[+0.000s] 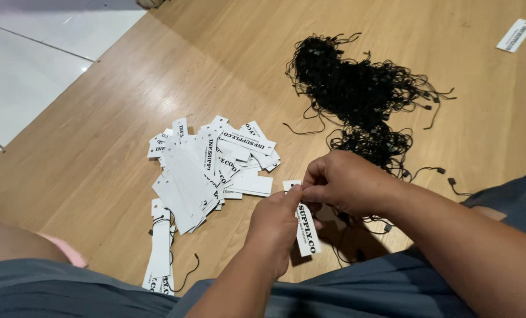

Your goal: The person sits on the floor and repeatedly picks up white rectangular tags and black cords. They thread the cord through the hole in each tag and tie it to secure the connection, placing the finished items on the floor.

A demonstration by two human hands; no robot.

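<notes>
A: While the left hand (274,227) pinched the white card tag (303,221) near the lower middle of the frame, how did the threading look best handled?

B: As I judged it, the tag wanted holding flat and steady by its top end, so the punched corner stayed exposed. The right hand (345,182) met it there, fingertips closed tight on what seemed to be a thin black string loop (357,227); the string at the pinch itself was too fine to see clearly.

A: So neither hand was open?

B: No. The left was curled shut around the tag, thumb against its upper edge. The right was bunched, thumb and forefinger pressed together just at the tag's top. A gentle pull, I'd say, not a tug, since the loops tangled easily.

A: And the supplies?

B: The heap of white tags (210,165) lay at centre left on the wooden board (127,106), the tangle of black strings (357,94) at upper right, near the right hand. A few tags with strings on them (161,253) sat at lower left, and one stray tag (515,35) at the far upper right
</notes>
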